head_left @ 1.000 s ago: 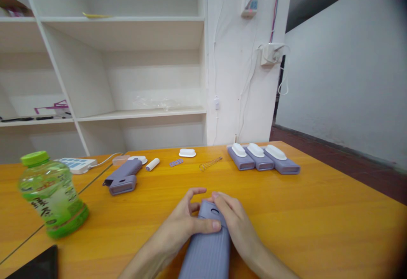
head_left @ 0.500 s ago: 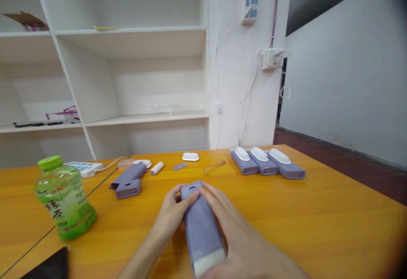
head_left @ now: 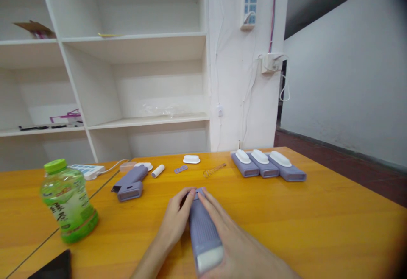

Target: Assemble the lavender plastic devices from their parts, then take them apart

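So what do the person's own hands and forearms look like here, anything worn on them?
Both are bare. The left hand and right hand show no gloves, rings, watch or bands in view, and the forearms running to the bottom edge carry no sleeves. Nails are short and unpainted. No markings show; the right hand is slightly blurred.

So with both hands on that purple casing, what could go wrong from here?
The purple casing is pinched between left hand and right hand; its white end hangs toward the table's near edge and could slip off. The loose spring might roll if bumped.
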`<state>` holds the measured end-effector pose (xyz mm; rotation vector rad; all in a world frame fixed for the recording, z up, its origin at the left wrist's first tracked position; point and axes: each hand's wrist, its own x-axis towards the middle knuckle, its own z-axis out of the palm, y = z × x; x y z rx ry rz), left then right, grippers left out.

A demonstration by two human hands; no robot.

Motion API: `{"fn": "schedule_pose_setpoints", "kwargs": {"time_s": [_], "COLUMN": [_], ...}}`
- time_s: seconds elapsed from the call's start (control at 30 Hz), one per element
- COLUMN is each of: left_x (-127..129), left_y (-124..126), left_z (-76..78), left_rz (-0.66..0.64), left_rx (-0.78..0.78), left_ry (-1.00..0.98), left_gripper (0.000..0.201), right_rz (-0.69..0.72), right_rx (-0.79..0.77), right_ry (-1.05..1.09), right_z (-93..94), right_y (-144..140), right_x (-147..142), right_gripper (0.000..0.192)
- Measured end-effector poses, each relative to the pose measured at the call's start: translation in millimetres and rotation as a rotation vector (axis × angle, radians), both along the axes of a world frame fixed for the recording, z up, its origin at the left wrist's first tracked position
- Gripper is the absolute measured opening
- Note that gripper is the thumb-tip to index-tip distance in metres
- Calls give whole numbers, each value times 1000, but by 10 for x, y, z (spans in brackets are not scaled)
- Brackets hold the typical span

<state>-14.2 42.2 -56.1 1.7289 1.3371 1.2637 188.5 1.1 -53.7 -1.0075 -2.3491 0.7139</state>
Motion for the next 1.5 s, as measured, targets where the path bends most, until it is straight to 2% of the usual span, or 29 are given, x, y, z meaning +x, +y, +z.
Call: {"fn": "schedule_pose_setpoints", "kwargs": {"time_s": [0.17,0.37,0.57,0.7,0.83,0.9,1.0,1.07,1.1,1.17,1.23,1.27,1.37,1.43,1.5], "left_x": [-13,-43,-49,-18,-9,-21,-43,-52,-53,-50,-42,-38,-35,-59,-109], "left_y": [49,77,72,73,112,141,166,161,155,139,122,115,104,119,163], "left_z": [9,45,37,1,-87,-132,-167,-164,-156,-137,-117,-109,-93,-92,-103], "left_rz": [9,-9,-50,-39,58,120,165,165,157,127,92,82,87,85,80], "left_rx": [-49,-72,-31,-11,17,43,82,95,95,93,87,83,70,67,58], "left_ry": [-96,-93,-75,-56,-49,-54,-26,-2,6,11,12,8,-12,-39,-107], "left_gripper": [46,47,43,45,46,47,43,40,39,37,35,35,36,36,39], "right_rz": [13,24,21,18,39,-16,-203,-312,-332,-283,-149,-70,101,100,24], "right_rx": [-18,17,46,77,81,71,56,89,125,224,320,350,324,283,272], "right_ry": [12,33,21,-47,-126,-166,-233,-234,-215,-151,-98,-91,-144,-171,-161], "right_z": [-18,-67,-121,-124,-34,29,122,194,236,325,395,413,386,327,272], "right_y": [14,36,49,85,107,85,12,-43,-65,-87,-71,-50,41,95,128], "right_x": [3,-6,-33,-75,-107,-136,-195,-208,-194,-123,-9,51,195,240,253], "right_gripper": [138,137,138,122,113,116,117,110,99,69,39,37,66,74,69]}}
